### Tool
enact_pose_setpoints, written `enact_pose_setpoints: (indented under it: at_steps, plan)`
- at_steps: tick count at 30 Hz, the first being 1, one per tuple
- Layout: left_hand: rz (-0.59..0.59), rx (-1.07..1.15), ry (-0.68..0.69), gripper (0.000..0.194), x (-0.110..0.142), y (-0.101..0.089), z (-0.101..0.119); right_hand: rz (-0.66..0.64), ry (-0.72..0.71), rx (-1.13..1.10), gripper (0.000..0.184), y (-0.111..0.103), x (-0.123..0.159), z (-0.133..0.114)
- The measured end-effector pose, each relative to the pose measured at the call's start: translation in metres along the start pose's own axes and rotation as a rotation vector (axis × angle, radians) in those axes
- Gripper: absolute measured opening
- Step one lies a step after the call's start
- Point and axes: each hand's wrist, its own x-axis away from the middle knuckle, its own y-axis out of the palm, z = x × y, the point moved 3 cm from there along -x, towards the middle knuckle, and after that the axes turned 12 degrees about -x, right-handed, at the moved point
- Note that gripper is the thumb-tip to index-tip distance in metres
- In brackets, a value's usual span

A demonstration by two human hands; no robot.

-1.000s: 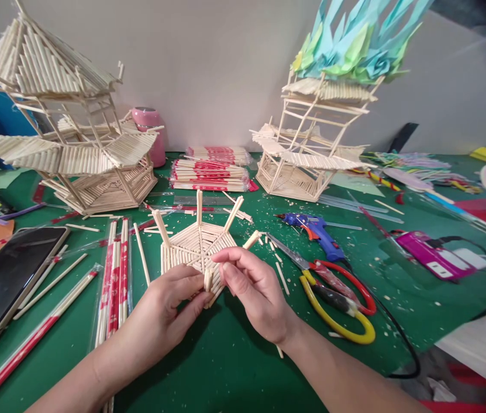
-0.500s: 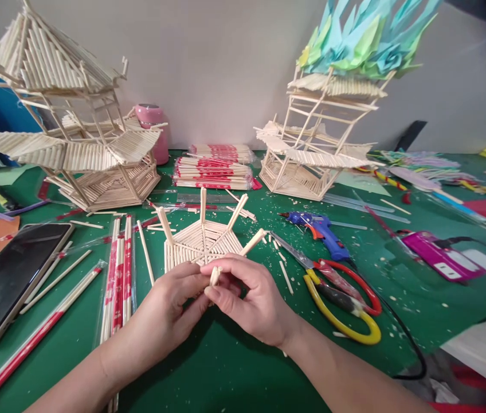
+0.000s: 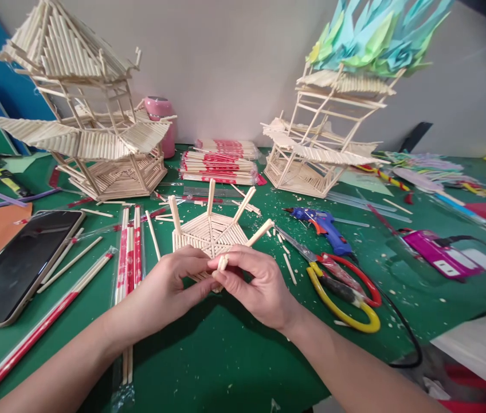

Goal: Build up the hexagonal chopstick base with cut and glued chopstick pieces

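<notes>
A six-sided base of chopsticks (image 3: 208, 232) sits on the green table, its short stick posts standing at several corners. At its near corner my right hand (image 3: 258, 287) pinches the top of a stick post (image 3: 223, 263) between thumb and forefinger. My left hand (image 3: 178, 281) is closed at the near left edge of the base, thumb and forefinger reaching to the same post. The lower part of that post is hidden by my fingers. To the right lie scissors (image 3: 341, 292) with red and yellow handles and a blue glue gun (image 3: 322, 226).
Two tiered stick pavilions (image 3: 114, 137) (image 3: 320, 149) stand at the back. Packs of chopsticks (image 3: 219, 166) lie between them. A phone (image 3: 19, 269) and wrapped chopsticks (image 3: 129, 258) are on the left. A purple box (image 3: 443, 252) with a black cord lies right.
The view has shifted, so the scene sits a little further right and higher. Both hands stay at the near corner post, with the left fingers slightly more extended.
</notes>
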Motion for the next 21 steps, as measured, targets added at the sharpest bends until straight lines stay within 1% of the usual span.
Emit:
enact_pose_setpoints:
  at_steps: [2, 4, 6, 7, 9, 10, 12, 15, 21]
  plan:
    - [0.028, 0.023, -0.02, 0.016, 0.002, -0.007, -0.002, -0.001, 0.004, 0.013, 0.007, 0.0, 0.0, 0.0]
    - [0.115, 0.036, -0.051, 0.016, 0.003, -0.016, -0.002, -0.006, 0.01, 0.027, 0.007, 0.0, -0.001, 0.0]
    - [0.203, 0.044, -0.064, 0.014, 0.003, -0.024, 0.003, -0.013, 0.017, 0.041, 0.007, 0.0, -0.001, 0.0]
    - [0.235, 0.041, -0.052, 0.014, 0.003, -0.027, 0.007, -0.014, 0.019, 0.05, 0.009, 0.0, -0.001, 0.001]
    - [0.259, 0.013, -0.003, 0.016, -0.001, -0.031, 0.018, -0.014, 0.023, 0.069, 0.014, 0.0, -0.001, 0.001]
    - [0.253, -0.01, 0.023, 0.018, -0.003, -0.032, 0.023, -0.013, 0.023, 0.07, 0.015, 0.0, 0.0, 0.002]
    - [0.186, -0.056, 0.075, 0.016, -0.009, -0.031, 0.031, -0.015, 0.025, 0.048, 0.015, -0.001, 0.0, 0.003]
    - [0.092, -0.08, 0.128, 0.016, -0.016, -0.028, 0.036, -0.018, 0.044, 0.001, 0.012, -0.002, 0.002, 0.005]
    - [0.09, -0.053, 0.133, 0.014, -0.021, -0.025, 0.032, -0.029, 0.077, -0.031, 0.014, -0.003, 0.003, 0.006]
